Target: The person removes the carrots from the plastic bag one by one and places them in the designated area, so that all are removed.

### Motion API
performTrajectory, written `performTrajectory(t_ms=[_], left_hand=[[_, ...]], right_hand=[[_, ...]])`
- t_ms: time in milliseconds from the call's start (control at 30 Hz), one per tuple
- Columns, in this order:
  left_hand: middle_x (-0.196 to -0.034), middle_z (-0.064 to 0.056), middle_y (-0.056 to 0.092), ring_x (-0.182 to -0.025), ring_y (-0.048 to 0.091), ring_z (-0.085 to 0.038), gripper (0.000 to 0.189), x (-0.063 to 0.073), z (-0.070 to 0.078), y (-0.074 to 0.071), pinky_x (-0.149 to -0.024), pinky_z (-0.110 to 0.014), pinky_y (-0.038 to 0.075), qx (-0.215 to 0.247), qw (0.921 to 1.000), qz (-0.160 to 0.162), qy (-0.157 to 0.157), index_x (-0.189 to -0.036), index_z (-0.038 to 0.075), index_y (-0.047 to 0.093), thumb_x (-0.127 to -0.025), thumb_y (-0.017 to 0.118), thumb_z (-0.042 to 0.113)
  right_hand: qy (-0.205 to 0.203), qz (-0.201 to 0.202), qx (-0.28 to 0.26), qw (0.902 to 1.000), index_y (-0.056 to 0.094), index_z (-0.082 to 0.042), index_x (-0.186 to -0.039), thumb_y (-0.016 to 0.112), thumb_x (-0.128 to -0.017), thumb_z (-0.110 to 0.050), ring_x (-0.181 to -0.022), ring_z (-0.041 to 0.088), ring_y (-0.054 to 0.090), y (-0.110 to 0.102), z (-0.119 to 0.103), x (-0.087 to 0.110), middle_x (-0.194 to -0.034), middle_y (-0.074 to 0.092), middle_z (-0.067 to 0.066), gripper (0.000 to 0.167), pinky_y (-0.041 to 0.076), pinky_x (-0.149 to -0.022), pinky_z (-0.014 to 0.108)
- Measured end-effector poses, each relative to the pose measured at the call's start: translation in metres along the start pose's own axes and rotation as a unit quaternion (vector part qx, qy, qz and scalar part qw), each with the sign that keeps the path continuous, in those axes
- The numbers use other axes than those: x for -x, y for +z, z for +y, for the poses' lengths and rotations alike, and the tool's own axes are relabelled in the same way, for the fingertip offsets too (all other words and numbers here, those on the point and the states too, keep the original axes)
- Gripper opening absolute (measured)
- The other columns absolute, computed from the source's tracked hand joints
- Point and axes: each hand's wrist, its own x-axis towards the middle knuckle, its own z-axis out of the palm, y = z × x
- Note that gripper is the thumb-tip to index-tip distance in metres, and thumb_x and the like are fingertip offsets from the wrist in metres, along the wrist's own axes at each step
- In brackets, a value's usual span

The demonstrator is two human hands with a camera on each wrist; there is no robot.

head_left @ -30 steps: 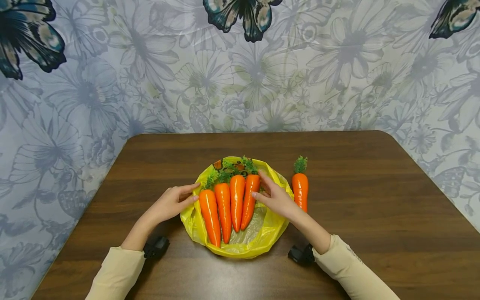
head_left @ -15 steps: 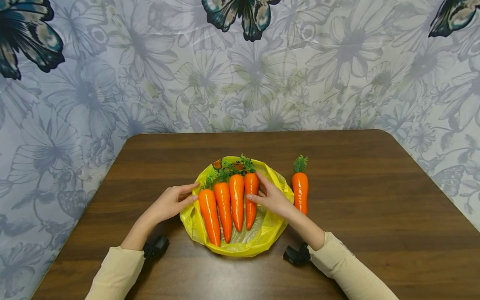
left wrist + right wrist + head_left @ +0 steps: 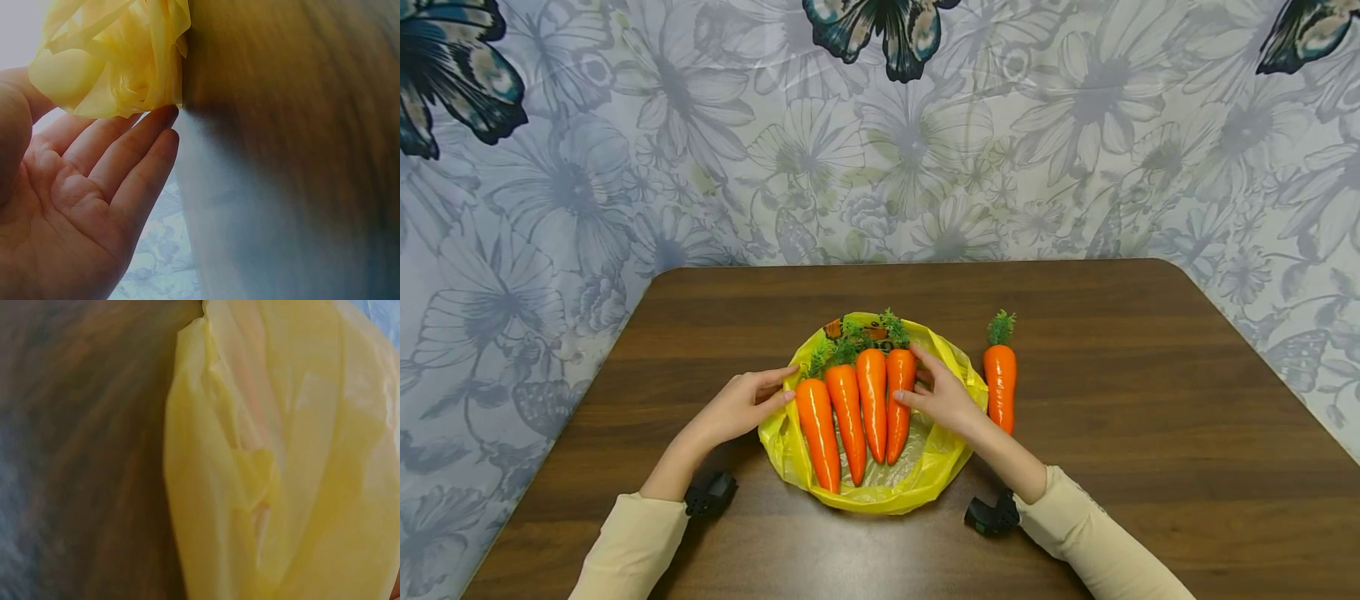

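Several orange carrots with green tops lie side by side in a yellow plastic bag whose rim is spread into a round opening. My right hand reaches over the bag's right rim and holds the rightmost carrot, thumb across its front and fingers at its upper right. In the right wrist view the yellow bag hides that hand. At the bag's left rim, my left hand touches the plastic with fingertips and thumb. Its fingers are nearly straight beside the crumpled bag in the left wrist view.
Another carrot lies on the brown wooden table just right of the bag, partly behind my right forearm. A wall with a flower pattern stands beyond the table's far edge. Dark devices are strapped to both wrists.
My right hand has shifted slightly left, and the rightmost carrot has swung from slanted to nearly straight, its tip moving right. The left hand has stayed at the rim.
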Motion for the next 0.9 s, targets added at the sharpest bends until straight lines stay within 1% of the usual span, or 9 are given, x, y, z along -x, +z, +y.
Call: performTrajectory(t_ms=[133,367,633,767,900], left_hand=[[-0.129,-0.025,0.050,-0.112,0.053,-0.034,0.045,0.000,-0.001,0.000,-0.090,-0.045,0.045,0.005,1.0000,-0.001,0.004,-0.133,-0.008,0.047,-0.096,0.056,0.017],[-0.129,-0.025,0.050,-0.112,0.053,-0.034,0.045,0.000,-0.002,0.000,-0.090,-0.045,0.045,0.008,0.9999,-0.003,0.005,-0.133,-0.008,0.047,-0.095,0.056,0.017],[-0.130,-0.025,0.049,-0.113,0.052,-0.034,0.045,0.000,-0.002,-0.001,-0.090,-0.045,0.044,0.007,0.9999,-0.005,0.008,-0.133,-0.008,0.047,-0.095,0.056,0.015],[-0.131,-0.026,0.047,-0.113,0.052,-0.035,0.044,0.000,0.000,0.000,-0.090,-0.045,0.044,0.007,0.9999,-0.005,0.013,-0.132,-0.009,0.047,-0.095,0.056,0.014],[-0.131,-0.026,0.047,-0.113,0.052,-0.036,0.044,0.000,0.001,0.000,-0.090,-0.045,0.044,0.006,0.9999,-0.006,0.013,-0.132,-0.010,0.047,-0.095,0.056,0.013]], right_hand=[[0.001,0.006,-0.010,0.9999,0.024,-0.001,-0.147,0.064,-0.088,-0.002,-0.130,0.038,0.031,0.000,0.000,0.000,-0.150,0.021,0.018,0.072,0.039,-0.097,0.043],[0.011,0.029,0.007,0.9995,0.030,-0.005,-0.146,0.067,-0.087,-0.005,-0.125,0.038,0.039,0.002,-0.001,0.000,-0.148,0.026,0.016,0.070,0.046,-0.090,0.044],[0.036,0.054,-0.032,0.9974,0.030,-0.010,-0.146,0.071,-0.083,-0.004,-0.124,0.032,0.041,0.009,0.000,0.001,-0.147,0.028,0.013,0.075,0.051,-0.082,0.039],[0.046,0.069,-0.024,0.9962,0.029,-0.013,-0.147,0.074,-0.081,-0.006,-0.125,0.030,0.040,0.013,0.001,0.001,-0.148,0.028,0.011,0.080,0.050,-0.083,0.039],[0.044,0.079,-0.007,0.9959,0.028,-0.014,-0.148,0.074,-0.081,-0.007,-0.126,0.031,0.038,0.016,0.001,0.002,-0.148,0.028,0.011,0.082,0.047,-0.088,0.042]])
